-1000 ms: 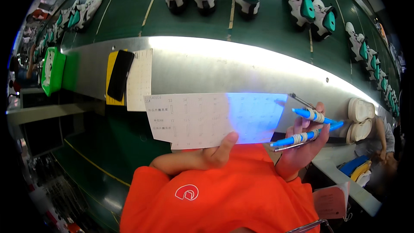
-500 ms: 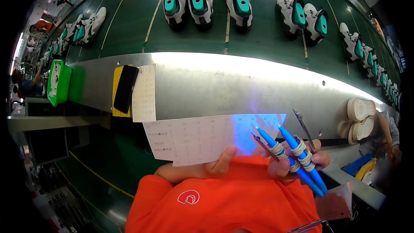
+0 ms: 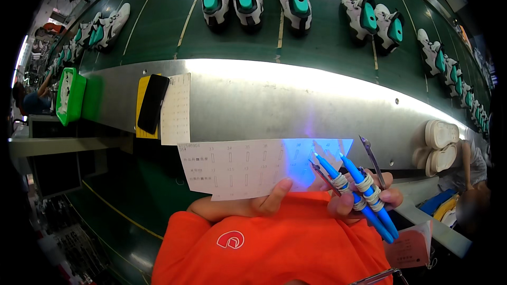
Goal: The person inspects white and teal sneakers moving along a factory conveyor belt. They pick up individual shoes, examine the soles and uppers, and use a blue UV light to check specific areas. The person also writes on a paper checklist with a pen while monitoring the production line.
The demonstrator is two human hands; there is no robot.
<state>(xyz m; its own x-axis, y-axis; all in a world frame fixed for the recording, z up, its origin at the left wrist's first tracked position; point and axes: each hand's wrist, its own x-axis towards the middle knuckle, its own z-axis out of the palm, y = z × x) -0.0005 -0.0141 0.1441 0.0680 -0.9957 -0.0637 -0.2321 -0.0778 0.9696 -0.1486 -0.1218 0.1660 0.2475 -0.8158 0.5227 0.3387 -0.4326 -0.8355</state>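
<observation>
My left hand (image 3: 274, 198) is closed on the lower edge of a white printed sheet (image 3: 232, 166), with the thumb on its front. In my right hand (image 3: 392, 197) are two blue pens (image 3: 354, 170), wrapped with pale rubber bands (image 3: 373, 195), tips pointing up and left. Alongside the pens are a slim metal-tipped tool (image 3: 374, 161) and a thin reddish tool with a pointed tip (image 3: 323, 175). Blue light falls over the right part of the sheet, close to the pen tips. The palm and some fingers of my right hand are hidden.
A metal ledge (image 3: 285, 100) crosses in front of me, bearing a black phone (image 3: 153, 104), a printed card (image 3: 177, 110) and a green basket (image 3: 78, 97). Beyond, a green conveyor (image 3: 227, 47) carries sneakers (image 3: 296, 5) with teal inserts. Cream soles (image 3: 441, 134) lie right, near another person.
The sheet has levelled out and turned a little more toward me, so its print shows clearer. Both hands keep their holds and have barely moved. The surroundings sit slightly higher in view.
</observation>
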